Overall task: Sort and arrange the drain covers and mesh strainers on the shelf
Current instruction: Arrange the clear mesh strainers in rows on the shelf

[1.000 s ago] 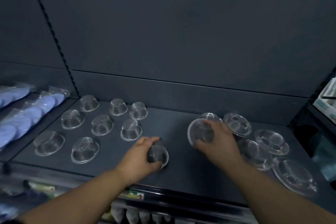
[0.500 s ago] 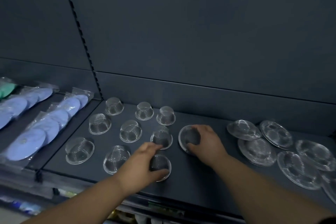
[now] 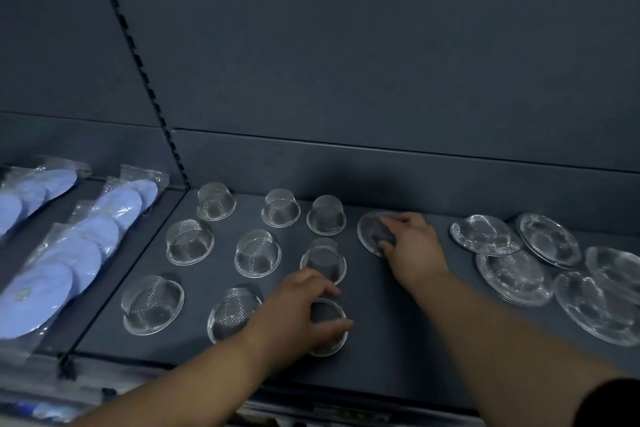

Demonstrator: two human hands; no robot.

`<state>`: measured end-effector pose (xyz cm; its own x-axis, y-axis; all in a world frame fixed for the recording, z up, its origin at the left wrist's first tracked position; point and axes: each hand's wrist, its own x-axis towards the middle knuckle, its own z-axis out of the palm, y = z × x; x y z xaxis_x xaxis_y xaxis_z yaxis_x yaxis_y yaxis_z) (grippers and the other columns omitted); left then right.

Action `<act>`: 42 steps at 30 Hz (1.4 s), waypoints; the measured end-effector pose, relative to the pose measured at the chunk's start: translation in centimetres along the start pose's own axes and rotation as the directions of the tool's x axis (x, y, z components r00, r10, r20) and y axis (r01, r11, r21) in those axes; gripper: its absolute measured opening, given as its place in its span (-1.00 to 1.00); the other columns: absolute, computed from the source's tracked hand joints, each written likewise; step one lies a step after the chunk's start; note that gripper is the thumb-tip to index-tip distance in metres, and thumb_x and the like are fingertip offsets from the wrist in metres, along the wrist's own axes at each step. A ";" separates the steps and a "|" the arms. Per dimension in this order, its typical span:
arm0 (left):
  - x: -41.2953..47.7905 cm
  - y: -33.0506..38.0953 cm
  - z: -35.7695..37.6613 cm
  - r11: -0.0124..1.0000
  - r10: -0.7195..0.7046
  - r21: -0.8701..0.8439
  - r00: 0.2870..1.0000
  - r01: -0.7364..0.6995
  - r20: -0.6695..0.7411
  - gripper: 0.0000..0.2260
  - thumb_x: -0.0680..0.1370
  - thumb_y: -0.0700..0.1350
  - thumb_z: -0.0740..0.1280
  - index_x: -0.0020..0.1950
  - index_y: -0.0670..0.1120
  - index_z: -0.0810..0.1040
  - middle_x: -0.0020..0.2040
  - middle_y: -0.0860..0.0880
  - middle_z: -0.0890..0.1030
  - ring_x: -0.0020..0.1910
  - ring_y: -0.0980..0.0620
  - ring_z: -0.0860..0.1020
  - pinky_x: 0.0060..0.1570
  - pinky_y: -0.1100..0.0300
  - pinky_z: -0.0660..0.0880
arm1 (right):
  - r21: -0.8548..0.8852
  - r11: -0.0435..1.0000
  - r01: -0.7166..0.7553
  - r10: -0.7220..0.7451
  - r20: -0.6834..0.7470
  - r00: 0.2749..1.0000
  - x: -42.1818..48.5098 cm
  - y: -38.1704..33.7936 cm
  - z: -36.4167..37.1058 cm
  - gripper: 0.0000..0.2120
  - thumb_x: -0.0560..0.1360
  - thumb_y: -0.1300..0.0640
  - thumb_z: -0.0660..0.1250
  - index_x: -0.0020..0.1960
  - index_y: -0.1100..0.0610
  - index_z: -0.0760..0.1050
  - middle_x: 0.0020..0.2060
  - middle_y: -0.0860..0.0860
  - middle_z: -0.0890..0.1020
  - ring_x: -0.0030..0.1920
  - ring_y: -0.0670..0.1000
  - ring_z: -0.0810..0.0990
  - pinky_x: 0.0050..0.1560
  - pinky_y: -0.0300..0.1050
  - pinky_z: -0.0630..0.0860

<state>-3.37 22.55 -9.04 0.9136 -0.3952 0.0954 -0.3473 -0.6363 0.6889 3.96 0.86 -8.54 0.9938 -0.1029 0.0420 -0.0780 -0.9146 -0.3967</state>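
In the head view a dark grey shelf [image 3: 381, 350] carries two groups. Across its left half, mesh strainers [image 3: 257, 253] stand rim-down as little domes in three rows: three along the back edge, three in the middle and two toward the front edge, the first near the front left corner. The left hand [image 3: 298, 312] lies at the end of that front row, close to the front edge and about midway along it. Its fingers and thumb are curled round a small strainer [image 3: 327, 315], which sits dome-up on the shelf. The last strainer of the middle row is just behind the knuckles. The right hand [image 3: 412, 250] reaches to the back edge, right of the back row, its fingertips curled onto the dark mesh cup of a wide-rimmed strainer [image 3: 365, 230]. This one is tilted, its face turned toward the camera; whether its lower rim touches the shelf cannot be told. On the right half lie flat drain covers [image 3: 514, 277], glinting discs that overlap one another from the back edge toward the front right corner. Past a slotted upright [image 3: 138, 62], a neighbouring shelf on the left holds blue round pads [image 3: 45, 288] in clear bags, overlapped in lines
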 end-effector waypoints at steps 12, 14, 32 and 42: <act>3.0 4.7 1.3 0.993 0.093 0.078 0.994 -0.088 -0.061 -0.65 0.43 0.27 0.28 0.09 0.11 0.53 0.06 0.21 0.46 0.09 0.25 0.40 0.10 0.34 0.34 | -0.034 0.994 -0.102 0.097 -0.136 0.986 -6.0 5.0 -3.5 -0.54 0.50 -0.05 0.31 0.39 -0.04 0.40 0.35 -0.05 0.38 0.36 0.04 0.34 0.36 -0.05 0.31; 3.8 6.2 2.5 0.988 0.138 0.081 0.989 -0.134 -0.044 -0.73 0.49 0.14 0.33 0.13 0.08 0.53 0.10 0.18 0.47 0.14 0.22 0.41 0.16 0.33 0.33 | -0.028 0.992 -0.124 0.118 -0.162 0.980 -7.0 7.2 -4.8 -0.56 0.50 -0.03 0.32 0.36 -0.02 0.43 0.33 -0.03 0.41 0.36 0.04 0.36 0.37 -0.06 0.31; 15.2 18.1 16.7 0.992 -0.093 0.073 0.991 0.100 -0.095 -0.38 0.52 0.00 0.35 0.52 -0.04 0.19 0.53 -0.07 0.16 0.49 -0.04 0.17 0.46 0.15 0.11 | 0.079 0.990 -0.119 0.123 -0.044 0.991 -9.5 27.2 -15.1 -0.44 0.43 -0.09 0.42 0.39 -0.03 0.38 0.32 -0.05 0.45 0.31 -0.03 0.42 0.23 -0.27 0.29; 19.7 18.8 17.8 0.933 -0.341 0.078 0.934 0.350 -0.107 -0.45 0.56 0.05 0.30 0.47 -0.12 0.25 0.43 -0.15 0.35 0.42 -0.10 0.32 0.36 0.15 0.24 | 0.009 0.999 0.032 -0.033 0.130 0.991 -7.7 28.4 -13.9 -0.33 0.36 -0.17 0.42 0.42 -0.11 0.30 0.35 -0.08 0.43 0.33 -0.01 0.39 0.35 -0.14 0.34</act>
<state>4.37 -9.02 -6.98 0.9943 -0.0812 -0.0694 -0.0207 -0.7840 0.6204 -6.96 -29.71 -7.39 0.9977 -0.0209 -0.0648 -0.0453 -0.9141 -0.4029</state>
